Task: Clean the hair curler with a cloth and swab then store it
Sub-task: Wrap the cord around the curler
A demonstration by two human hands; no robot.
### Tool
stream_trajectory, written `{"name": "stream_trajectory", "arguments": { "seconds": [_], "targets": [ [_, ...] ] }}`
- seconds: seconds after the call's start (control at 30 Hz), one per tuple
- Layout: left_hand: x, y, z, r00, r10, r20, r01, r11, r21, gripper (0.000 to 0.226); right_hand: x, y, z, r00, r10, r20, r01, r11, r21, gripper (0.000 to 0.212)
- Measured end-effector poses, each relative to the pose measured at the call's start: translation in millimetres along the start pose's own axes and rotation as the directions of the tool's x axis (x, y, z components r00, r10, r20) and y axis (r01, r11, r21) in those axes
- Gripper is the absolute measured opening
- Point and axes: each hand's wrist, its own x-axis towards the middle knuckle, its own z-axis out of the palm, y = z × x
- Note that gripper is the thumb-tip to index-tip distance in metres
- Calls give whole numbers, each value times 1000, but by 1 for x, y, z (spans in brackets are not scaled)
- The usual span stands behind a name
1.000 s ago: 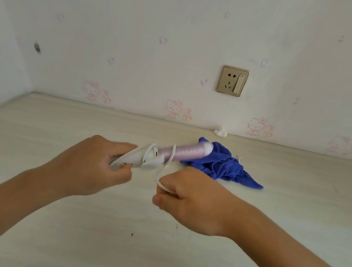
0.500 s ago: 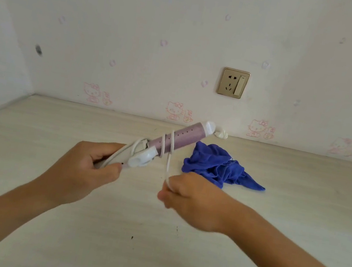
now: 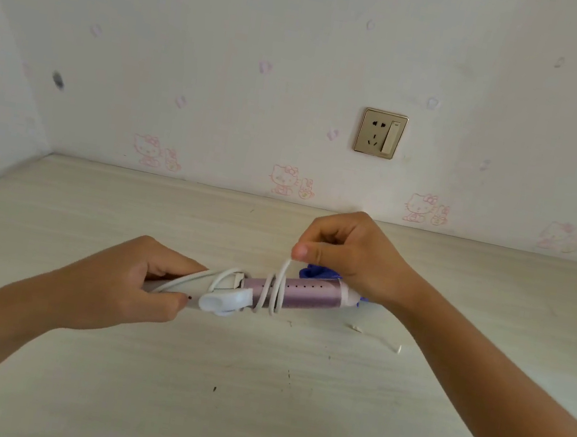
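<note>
Purple curler (image 3: 309, 295) x1, L hand (image 3: 125, 287) gripping, R hand (image 3: 353, 255) pinching cord (image 3: 282, 274)

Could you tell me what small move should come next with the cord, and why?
Probably the right hand should carry the cord down around the purple barrel for another turn: it pinches the cord above the barrel, loops already lie there, and the left hand grips the handle.

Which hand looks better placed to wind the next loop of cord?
Probably the right hand: it pinches the white cord above the barrel of the curler, while the left hand grips its other end, steadying it.
</note>
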Motion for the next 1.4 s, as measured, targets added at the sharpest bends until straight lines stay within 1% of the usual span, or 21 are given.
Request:
{"name": "stream_trajectory", "arguments": {
  "seconds": [0.03,0.1,0.17,0.2,0.27,0.33,0.4,0.47,0.53,0.6,0.77,0.83,0.9,0.97,1.03,1.07,1.13,1.2,1.27,1.33,1.4],
  "targets": [
    [-1,-1,2,999,21,-32,-22,999,-33,37,0,3,-3,1000,21,4,-21,999,40,31],
    [-2,0,7,995,73,-71,-84,985,-152,31,-2,9,-5,998,57,39,-61,991,116,21],
    [1,5,11,986,112,-120,-141,954,-265,27,-6,15,2,996,83,38,-86,991,104,32],
    [4,8,12,979,111,-172,-154,952,-263,26,-9,15,10,995,101,15,-101,994,36,37],
    [14,15,12,952,78,-297,-136,974,-180,24,-15,13,26,996,93,7,-91,986,-141,46],
    [24,24,14,915,57,-399,-106,989,-102,22,-18,4,32,999,37,25,-29,960,-277,44],
    [31,31,16,871,65,-487,-93,995,-34,26,-16,-10,26,1000,-31,6,31,944,-330,37],
    [35,36,14,844,73,-531,-74,997,19,31,-12,-25,15,996,-85,-6,78,933,-353,36],
    [39,38,9,839,67,-540,-31,997,75,32,-9,-35,5,995,-97,-13,85,923,-376,33],
    [41,39,3,838,59,-542,10,992,124,31,-8,-38,2,997,-73,-24,61,938,-341,29],
    [45,31,-8,829,8,-559,132,969,210,34,-8,-36,4,997,-42,-68,25,974,-226,43],
    [47,25,-15,826,-55,-561,240,934,263,33,-7,-37,-2,995,-55,-80,36,976,-215,39],
    [42,15,-24,856,-115,-505,311,894,323,35,-4,-41,-13,987,-98,-128,67,971,-231,30],
    [29,8,-26,934,-106,-341,214,931,295,37,4,-44,-25,974,-148,-174,101,962,-254,20],
    [17,8,-20,989,-15,-150,42,983,180,35,14,-38,-31,975,-129,-182,81,965,-248,18],
    [12,9,-16,995,36,-91,-26,993,117,34,19,-32,-31,983,-95,-160,54,968,-246,20],
    [8,11,-11,990,127,-53,-129,991,-40,28,22,-18,-24,997,-26,-75,8,973,-231,27],
    [6,16,-10,981,168,-99,-185,962,-199,22,18,-5,-9,1000,16,22,-11,972,-234,30],
    [6,20,-10,969,122,-213,-176,951,-255,21,8,-1,14,989,101,108,-61,944,-325,40],
    [13,20,-5,944,32,-329,-98,977,-188,24,-3,-5,37,964,189,187,-91,895,-437,47],
    [19,18,3,929,-18,-369,18,1000,-3,28,-12,-14,49,948,200,248,-31,832,-554,46]
  ]
}}
